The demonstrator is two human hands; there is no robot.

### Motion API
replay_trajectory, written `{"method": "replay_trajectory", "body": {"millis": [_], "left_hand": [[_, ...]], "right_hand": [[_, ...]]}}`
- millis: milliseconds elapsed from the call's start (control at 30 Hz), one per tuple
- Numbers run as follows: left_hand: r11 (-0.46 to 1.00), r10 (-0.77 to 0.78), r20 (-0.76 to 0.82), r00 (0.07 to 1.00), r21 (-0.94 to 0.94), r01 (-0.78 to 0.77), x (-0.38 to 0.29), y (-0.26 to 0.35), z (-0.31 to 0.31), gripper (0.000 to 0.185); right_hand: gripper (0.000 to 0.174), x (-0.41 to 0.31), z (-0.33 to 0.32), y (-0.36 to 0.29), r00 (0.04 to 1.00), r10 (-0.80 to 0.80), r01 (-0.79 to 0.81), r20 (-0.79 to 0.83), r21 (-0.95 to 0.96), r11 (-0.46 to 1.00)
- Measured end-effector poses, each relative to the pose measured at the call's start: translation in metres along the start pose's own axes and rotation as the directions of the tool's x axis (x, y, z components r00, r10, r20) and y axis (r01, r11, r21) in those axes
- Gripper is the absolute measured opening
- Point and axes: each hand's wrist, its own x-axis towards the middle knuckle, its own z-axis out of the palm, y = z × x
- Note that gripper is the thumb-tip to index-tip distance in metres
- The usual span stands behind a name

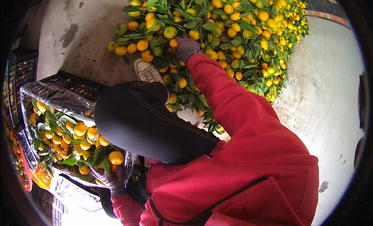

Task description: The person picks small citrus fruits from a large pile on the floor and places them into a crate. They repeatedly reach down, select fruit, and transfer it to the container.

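Observation:
My right hand [188,48], in a greyish-purple glove, reaches into a large heap of leafy mandarin oranges [233,33]. Its fingertips are hidden among fruit and leaves, so any grip is not visible. At the near edge of a plastic-lined crate [58,93], my left hand [112,181] wears a similar glove. An orange mandarin [116,157] with green leaves lies right at its fingertips, and the fingers touch the fruit or leaves; whether they close on it I cannot tell. More mandarins [67,135] with leaves fill the crate inside its clear liner.
My dark-trousered leg [151,121] lies between crate and heap, its canvas shoe [147,70] against the fruit. Black crates [23,77] stand beyond the lined one. A yellow basket [42,176] and a white crate [77,191] are at lower left. The floor [87,42] is stained concrete.

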Motion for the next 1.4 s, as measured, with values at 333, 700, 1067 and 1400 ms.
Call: {"method": "replay_trajectory", "body": {"millis": [333,700,1067,1400], "left_hand": [[0.995,-0.082,-0.029,0.996,-0.06,0.081,0.009,0.019,-0.011,0.054],[0.997,-0.079,-0.057,0.995,0.015,0.08,0.008,0.017,-0.003,0.043],[0.997,-0.075,0.059,0.995,-0.014,0.075,0.006,0.017,-0.013,0.058],[0.997,-0.064,-0.006,0.998,-0.053,0.064,0.008,0.018,-0.006,0.052]], "right_hand": [[0.075,-0.004,0.008,0.028,0.897,-0.383,0.431,-0.22,0.245,0.869],[0.053,-0.04,-0.058,0.044,0.964,-0.188,0.209,-0.187,0.099,0.973],[0.072,0.065,-0.036,-0.05,0.954,-0.259,0.286,-0.154,0.196,0.938],[0.09,0.079,-0.053,-0.048,0.977,-0.109,0.203,-0.184,0.639,0.742]]}}
